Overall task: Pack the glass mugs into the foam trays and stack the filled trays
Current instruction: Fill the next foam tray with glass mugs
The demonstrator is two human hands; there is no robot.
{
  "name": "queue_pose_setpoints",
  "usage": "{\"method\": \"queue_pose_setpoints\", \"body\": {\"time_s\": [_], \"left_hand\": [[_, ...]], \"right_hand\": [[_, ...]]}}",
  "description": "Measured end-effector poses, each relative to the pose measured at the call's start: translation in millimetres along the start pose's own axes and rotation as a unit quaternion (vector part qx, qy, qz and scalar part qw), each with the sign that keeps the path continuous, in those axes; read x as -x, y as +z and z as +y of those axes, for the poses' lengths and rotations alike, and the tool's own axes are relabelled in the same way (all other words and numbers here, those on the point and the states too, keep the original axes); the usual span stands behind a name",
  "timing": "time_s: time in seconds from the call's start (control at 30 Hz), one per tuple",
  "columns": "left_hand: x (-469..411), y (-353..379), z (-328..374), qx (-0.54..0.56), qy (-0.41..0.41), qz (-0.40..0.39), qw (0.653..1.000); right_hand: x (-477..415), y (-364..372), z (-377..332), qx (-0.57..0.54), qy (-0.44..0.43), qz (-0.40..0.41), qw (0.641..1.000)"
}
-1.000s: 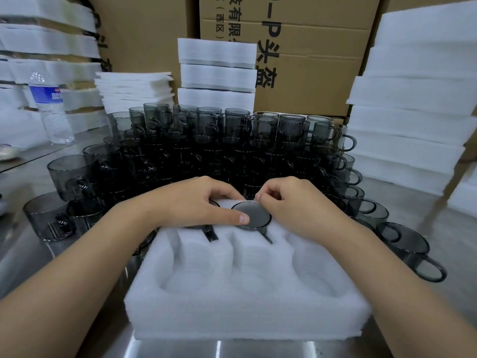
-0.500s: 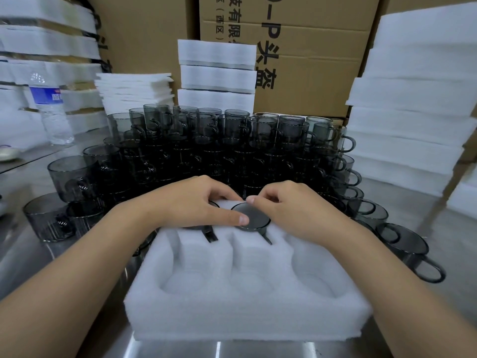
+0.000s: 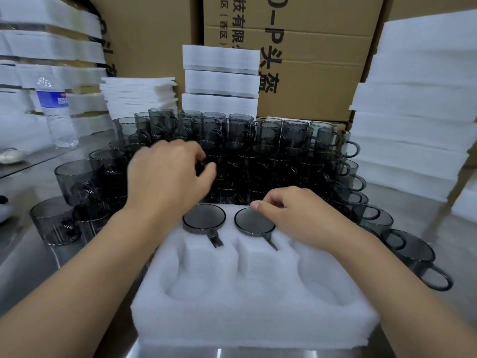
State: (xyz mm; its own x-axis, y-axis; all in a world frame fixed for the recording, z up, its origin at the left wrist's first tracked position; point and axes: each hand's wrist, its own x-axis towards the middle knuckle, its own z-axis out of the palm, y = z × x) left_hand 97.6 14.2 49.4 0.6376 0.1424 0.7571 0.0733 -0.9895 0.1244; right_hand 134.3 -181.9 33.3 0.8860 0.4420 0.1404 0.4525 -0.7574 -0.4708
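Hovering over the crowd of smoky grey glass mugs point(image 3: 271, 151), the left hand point(image 3: 167, 174) hangs at eleven o'clock from the white foam tray point(image 3: 258, 319). Its fingers are curled, but it is blurred, and I cannot tell whether it grips anything.

The tray lies on the steel table point(image 3: 25, 254) just in front of the person, with two rows of round pockets. Two mugs sit upside down in the far row. The left-pocket mug point(image 3: 204, 218) and the middle-pocket mug point(image 3: 251, 223) have their flat bases up and their handles in slots pointing toward six o'clock. The near-row pockets show only foam.

The right hand point(image 3: 296, 215) rests at the tray's one o'clock corner, over the far right pocket. Its fingers are curled and its thumb tip touches the far edge of the middle-pocket mug. Whether it pinches that edge or only touches it I cannot tell.

The loose mugs stand upright from nine o'clock round to three o'clock of the tray. One grey handled mug point(image 3: 407, 251) stands just beside the tray at three o'clock.

Behind the mugs at twelve o'clock rises a short stack of white foam blocks point(image 3: 220, 81) against brown cardboard boxes point(image 3: 309, 73). Thin white foam sheets point(image 3: 139, 96) are piled at eleven o'clock. A tall pile of foam slabs point(image 3: 413, 125) stands at two o'clock, and a clear plastic water bottle point(image 3: 55, 112) at ten o'clock.
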Motion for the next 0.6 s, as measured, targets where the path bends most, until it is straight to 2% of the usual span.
{"method": "queue_pose_setpoints", "body": {"time_s": [0.13,0.27,0.33,0.43,0.6], "left_hand": [[-6.2,-5.1,-19.3,-0.063,-0.053,-0.005,0.997],[-8.8,-3.0,-32.3,-0.149,-0.113,-0.134,0.973],[-10.3,-2.0,-37.4,-0.160,-0.122,-0.171,0.964],[-10.4,0.3,-39.7,-0.144,-0.119,-0.180,0.966],[-9.3,1.7,-38.7,-0.108,-0.111,-0.148,0.977]], "right_hand": [[0.7,-0.1,-0.2,-0.001,0.002,0.000,1.000],[0.9,-0.2,-0.7,0.001,0.003,0.002,1.000],[1.3,-0.3,-0.9,0.002,0.002,0.002,1.000],[1.9,-0.3,-1.2,0.001,0.000,0.001,1.000],[1.4,-0.1,-1.6,0.000,0.002,-0.001,1.000]]}}
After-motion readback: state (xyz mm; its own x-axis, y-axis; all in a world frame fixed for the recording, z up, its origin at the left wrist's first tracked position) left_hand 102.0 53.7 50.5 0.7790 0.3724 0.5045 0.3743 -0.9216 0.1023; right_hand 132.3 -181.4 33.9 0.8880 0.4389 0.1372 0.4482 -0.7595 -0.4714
